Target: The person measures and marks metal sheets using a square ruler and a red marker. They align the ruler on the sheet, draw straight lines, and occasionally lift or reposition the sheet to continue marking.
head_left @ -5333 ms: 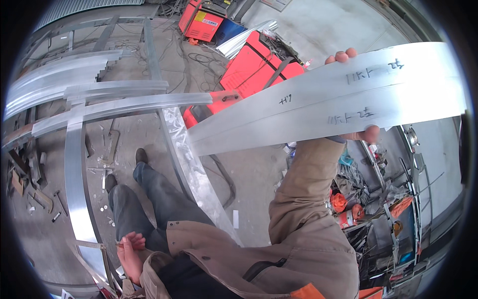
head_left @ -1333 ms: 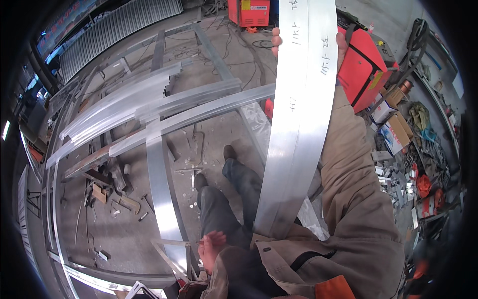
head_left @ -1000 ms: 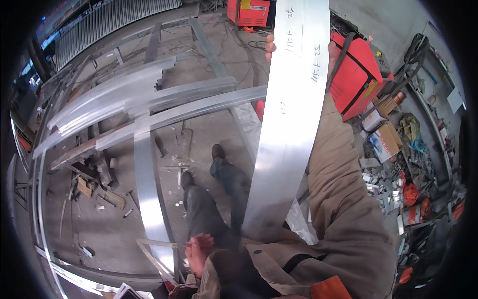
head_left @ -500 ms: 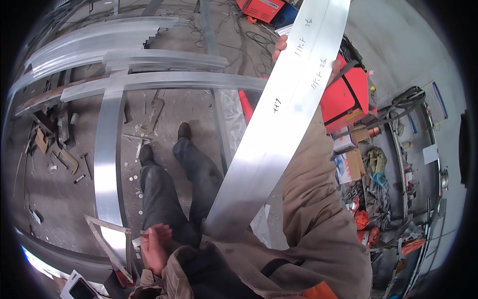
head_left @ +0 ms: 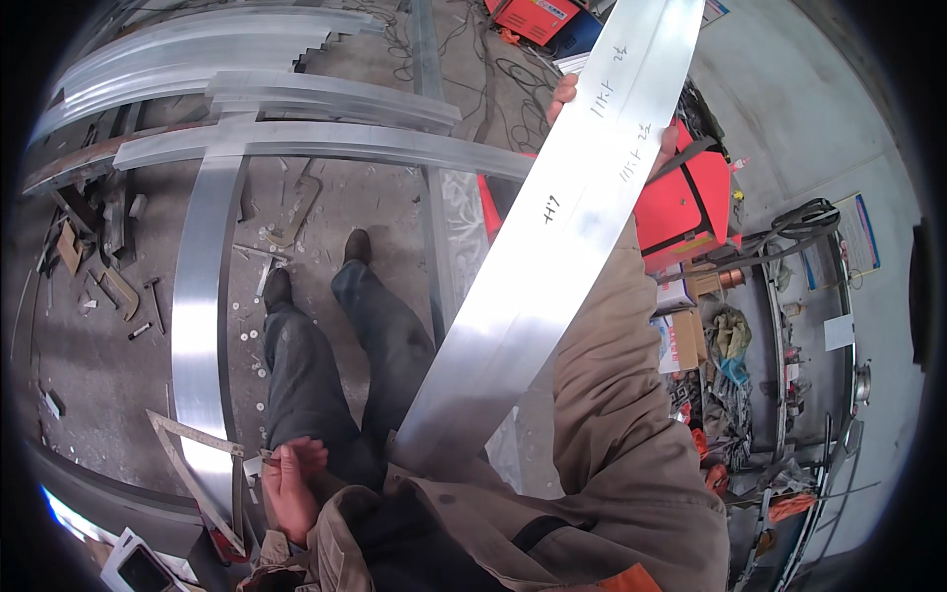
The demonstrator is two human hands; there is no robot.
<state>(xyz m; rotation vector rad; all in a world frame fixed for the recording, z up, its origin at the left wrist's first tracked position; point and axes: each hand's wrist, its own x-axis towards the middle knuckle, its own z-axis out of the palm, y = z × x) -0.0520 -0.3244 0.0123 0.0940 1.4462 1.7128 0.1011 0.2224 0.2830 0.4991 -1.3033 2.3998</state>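
My right hand (head_left: 565, 96) is raised and grips a long, wide, shiny metal strip (head_left: 538, 276) near its upper part; a fingertip shows on the strip's far edge. The strip slants from my chest up to the top right and carries handwritten marks. My left hand (head_left: 289, 481) hangs low by my thigh, its fingers closed on the corner of a metal square (head_left: 202, 464). My dark trousers and shoes (head_left: 357, 247) stand on the concrete floor.
A frame of curved and straight metal bars (head_left: 202, 296) lies on the floor to my left and ahead. Small tools and scraps (head_left: 109, 281) lie at the left. A red machine (head_left: 691, 202), cables and cluttered shelves (head_left: 730, 345) stand at the right.
The strip has swung from lying across the view to nearly upright, and now leans up to the right. My left hand has stayed low beside my leg.
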